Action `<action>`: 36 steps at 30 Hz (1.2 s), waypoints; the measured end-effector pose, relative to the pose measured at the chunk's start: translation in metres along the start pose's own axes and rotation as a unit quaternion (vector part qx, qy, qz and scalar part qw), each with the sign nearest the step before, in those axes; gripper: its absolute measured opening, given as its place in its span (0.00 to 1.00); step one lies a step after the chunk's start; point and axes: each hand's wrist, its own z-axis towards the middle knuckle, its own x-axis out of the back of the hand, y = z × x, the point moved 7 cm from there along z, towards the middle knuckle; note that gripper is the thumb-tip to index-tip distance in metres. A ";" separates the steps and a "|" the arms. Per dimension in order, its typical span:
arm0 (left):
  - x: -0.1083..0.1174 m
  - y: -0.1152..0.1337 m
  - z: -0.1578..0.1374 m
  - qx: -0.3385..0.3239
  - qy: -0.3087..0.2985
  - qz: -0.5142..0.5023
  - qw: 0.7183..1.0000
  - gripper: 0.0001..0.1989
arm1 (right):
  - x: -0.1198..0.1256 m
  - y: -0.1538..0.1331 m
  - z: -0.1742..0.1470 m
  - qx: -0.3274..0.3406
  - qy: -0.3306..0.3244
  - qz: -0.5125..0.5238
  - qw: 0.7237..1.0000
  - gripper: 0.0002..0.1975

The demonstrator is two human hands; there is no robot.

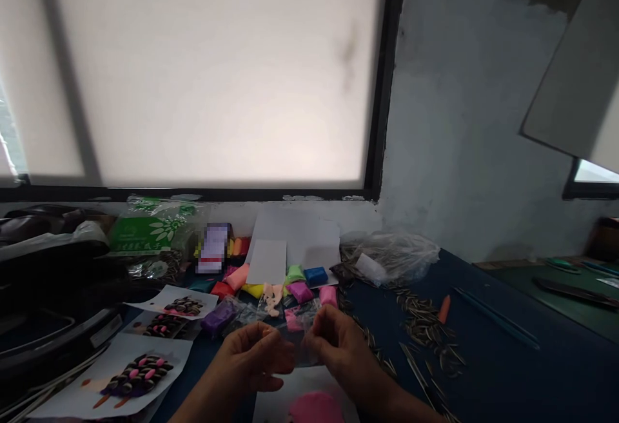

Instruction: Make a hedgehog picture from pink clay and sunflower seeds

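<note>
Blue table [493, 374]: crowded along its far edge and left side.
Green-printed bag [140, 233]: at the far left corner.
Clear bag [406, 258]: crumpled at the far edge, right of centre.
Decorated sheets [91, 365]: overlapping by the left edge, bearing seeds and pink pieces.
White sheet [271, 400]: toward the near edge, below the hands, a pink disc [316, 407] on it.
Coloured packets [300, 291]: bunched between hands and far edge, the nearest partly screened.
Loose seeds [423, 323]: scattered right of the hands.
Right hand [345, 345]: thumb and forefinger pinching a clear wrapper [300, 349].
Left hand [258, 352]: fingertips nipping its opposite side.
Wrapper: between both hands, above the white sheet's far edge.
</note>
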 end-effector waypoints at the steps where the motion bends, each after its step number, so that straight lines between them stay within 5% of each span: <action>1: -0.001 0.000 -0.001 0.000 -0.002 -0.001 1.000 0.25 | 0.001 0.000 0.001 0.005 -0.002 0.000 1.000 0.05; 20: -0.018 0.021 0.010 -0.044 -0.047 -0.008 0.998 0.20 | 0.005 0.002 0.004 -0.022 -0.026 -0.015 0.999 0.06; 27: -0.035 0.022 0.018 -0.044 -0.090 -0.019 0.995 0.31 | 0.008 0.002 0.003 -0.011 -0.021 0.006 1.000 0.09; 36: -0.032 0.010 0.025 -0.050 -0.108 -0.021 0.993 0.30 | 0.016 0.012 -0.001 -0.016 0.010 -0.016 1.000 0.07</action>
